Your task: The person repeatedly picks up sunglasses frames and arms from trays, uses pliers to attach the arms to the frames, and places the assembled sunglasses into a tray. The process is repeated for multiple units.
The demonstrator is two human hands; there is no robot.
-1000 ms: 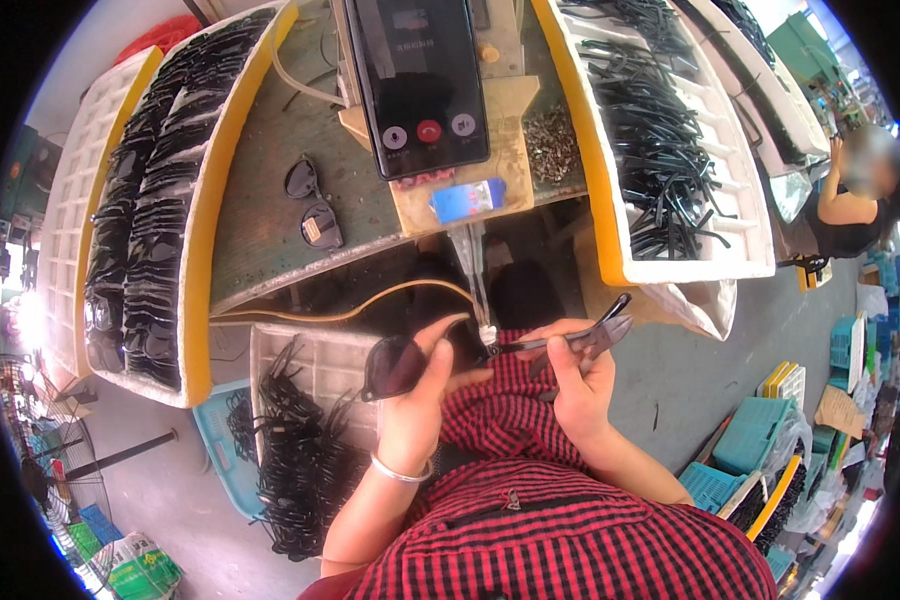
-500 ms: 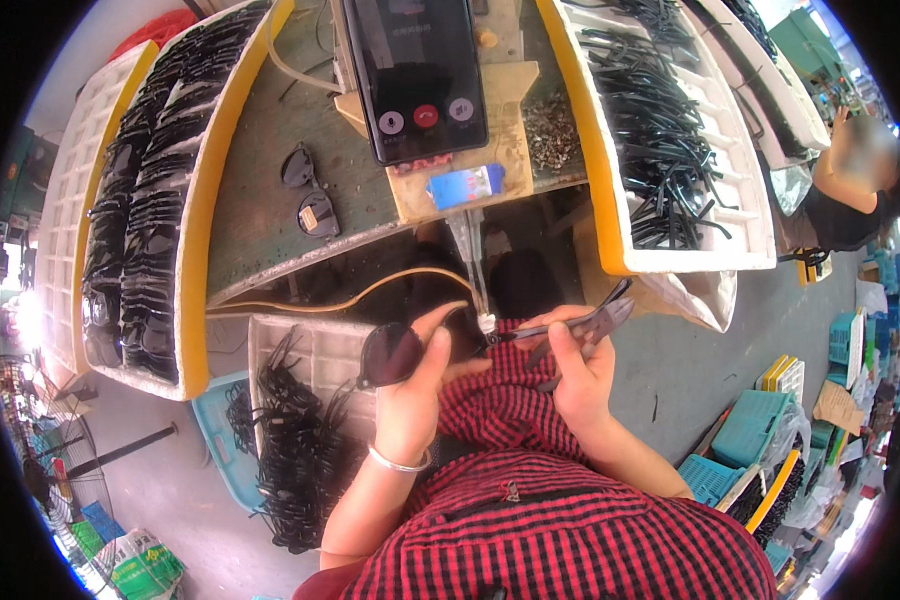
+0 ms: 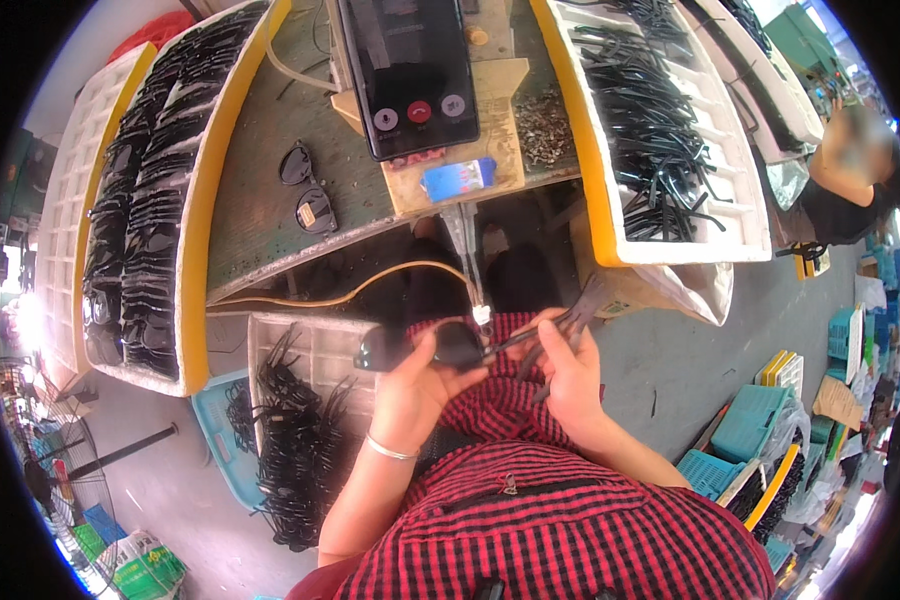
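Low in front of the bench, my left hand grips a dark sunglasses front between thumb and fingers, its lenses side by side. Closed around several dark temple arms is my right hand; they fan out above its fingers. One temple reaches toward the right end of the sunglasses front, but whether they are joined I cannot tell. Just above this spot is the pale tip of a narrow metal tool that extends down from the bench edge.
A finished-looking pair of sunglasses lies on the bench beside a propped phone and a blue box. Trays of lenses and temples flank it. Below left sits a tray of temples; another person sits right.
Both hands have dropped slightly, taking the sunglasses front from close beside the tool's tip to a little below it. The temples in my right hand have shifted left and tilted more upright.
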